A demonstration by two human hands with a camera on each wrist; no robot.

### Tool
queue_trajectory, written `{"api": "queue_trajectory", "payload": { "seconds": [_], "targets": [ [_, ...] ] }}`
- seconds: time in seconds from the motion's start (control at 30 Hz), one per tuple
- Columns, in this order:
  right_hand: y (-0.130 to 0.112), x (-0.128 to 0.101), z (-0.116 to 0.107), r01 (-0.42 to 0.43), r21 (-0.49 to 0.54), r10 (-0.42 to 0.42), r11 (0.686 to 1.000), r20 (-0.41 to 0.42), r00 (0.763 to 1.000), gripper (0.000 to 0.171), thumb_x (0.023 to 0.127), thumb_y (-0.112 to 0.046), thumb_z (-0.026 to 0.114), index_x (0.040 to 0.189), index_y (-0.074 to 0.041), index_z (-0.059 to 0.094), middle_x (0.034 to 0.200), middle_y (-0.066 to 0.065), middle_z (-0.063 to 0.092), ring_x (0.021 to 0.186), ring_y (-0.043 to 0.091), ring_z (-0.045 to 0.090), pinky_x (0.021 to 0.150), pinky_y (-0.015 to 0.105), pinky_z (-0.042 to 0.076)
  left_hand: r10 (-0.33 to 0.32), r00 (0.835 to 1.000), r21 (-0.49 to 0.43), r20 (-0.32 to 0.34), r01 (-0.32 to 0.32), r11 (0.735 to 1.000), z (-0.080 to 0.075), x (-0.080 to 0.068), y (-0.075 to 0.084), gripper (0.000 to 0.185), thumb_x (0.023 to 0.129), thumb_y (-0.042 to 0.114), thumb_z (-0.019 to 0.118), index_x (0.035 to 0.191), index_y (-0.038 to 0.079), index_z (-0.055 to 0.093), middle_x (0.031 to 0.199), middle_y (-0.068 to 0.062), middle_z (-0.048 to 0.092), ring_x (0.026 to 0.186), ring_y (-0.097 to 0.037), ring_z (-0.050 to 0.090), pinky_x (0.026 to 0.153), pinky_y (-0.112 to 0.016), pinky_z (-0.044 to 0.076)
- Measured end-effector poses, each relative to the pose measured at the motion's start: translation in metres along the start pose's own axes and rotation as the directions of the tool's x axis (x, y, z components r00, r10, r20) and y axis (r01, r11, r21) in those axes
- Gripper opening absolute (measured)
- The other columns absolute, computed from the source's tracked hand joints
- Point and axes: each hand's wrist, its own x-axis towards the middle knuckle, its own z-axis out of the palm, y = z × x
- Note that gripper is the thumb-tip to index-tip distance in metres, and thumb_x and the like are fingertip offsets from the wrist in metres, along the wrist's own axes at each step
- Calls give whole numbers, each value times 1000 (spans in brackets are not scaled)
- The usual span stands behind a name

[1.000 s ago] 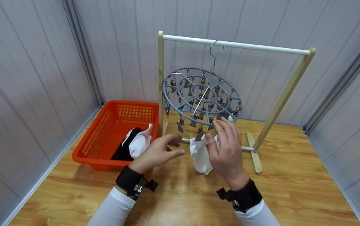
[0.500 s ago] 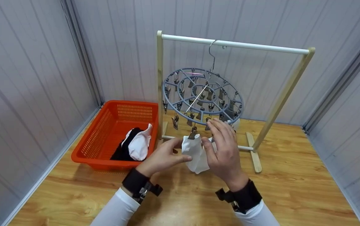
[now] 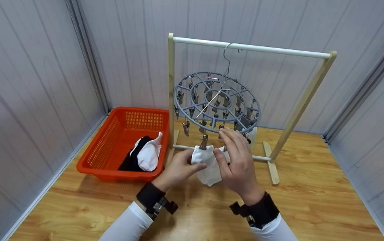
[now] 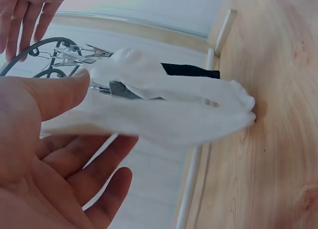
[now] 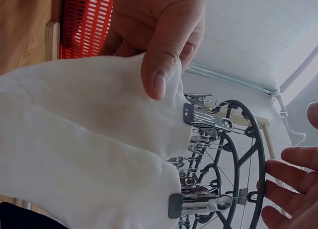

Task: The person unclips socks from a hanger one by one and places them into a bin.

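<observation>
A round grey clip hanger (image 3: pixel 217 100) hangs by its hook from the white rail (image 3: pixel 262 49) of a wooden rack. A white sock (image 3: pixel 208 169) hangs from a front clip (image 3: pixel 204 142). My left hand (image 3: pixel 192 160) pinches the sock's upper left edge, thumb on top (image 4: pixel 44 97) and fingers underneath. In the right wrist view that thumb (image 5: pixel 164 65) presses the sock (image 5: pixel 74 139) just beside two metal clips (image 5: pixel 206 117). My right hand (image 3: pixel 223 147) hovers at the sock's right side, fingers straight and spread near the clips, holding nothing.
An orange basket (image 3: pixel 125 140) with black and white laundry (image 3: pixel 145 154) sits left of the rack on the wooden floor. Another white piece (image 3: pixel 252 134) hangs at the hanger's right. Rack feet (image 3: pixel 271 167) lie behind my hands. Grey walls close in on three sides.
My left hand has moved right and taken hold of the sock. The hanger has turned, carrying the sock and its clip slightly left. The right hand stays beside it.
</observation>
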Motion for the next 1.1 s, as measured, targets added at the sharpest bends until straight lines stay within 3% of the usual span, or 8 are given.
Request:
{"api": "queue_trajectory", "payload": {
  "seconds": [0.37, 0.6, 0.87, 1.1],
  "targets": [
    [-1, 1, -2, 25, 46, -21, 999, -74, 997, 44, 107, -18, 68, 146, 3, 67, 151, 20, 63, 147, 42, 52, 129, 51, 34, 19, 999, -76, -28, -21, 997, -3, 0, 2, 33, 101, 14, 84, 128, -3, 76, 117, -13, 79, 102, -21, 71, 92, -40, 61],
    [2, 0, -1, 82, 13, -78, 997, -174, 982, 34, 110, -23, 67, 131, 1, 76, 128, 17, 71, 122, 37, 64, 111, 46, 46, 37, 999, -56, -12, -37, 998, -4, -1, 2, 32, 101, 16, 83, 126, -3, 76, 113, -12, 79, 98, -19, 71, 88, -37, 62],
    [4, -2, 5, -1, 30, 4, 1000, -91, 996, 35, 105, -21, 74, 130, 4, 72, 125, 16, 72, 116, 32, 69, 105, 42, 54, 48, 998, -73, 46, -44, 996, -3, -4, 7, 31, 103, 17, 82, 127, -2, 76, 109, -10, 79, 94, -16, 70, 84, -33, 61],
    [8, -4, 9, -105, 21, 106, 994, -33, 994, 41, 104, -22, 78, 134, 4, 69, 121, 16, 71, 109, 31, 70, 95, 45, 59, 41, 996, -92, 75, -34, 995, -1, -6, 11, 33, 103, 16, 81, 130, -2, 76, 113, -11, 79, 95, -15, 71, 84, -31, 61]
  ]
}}
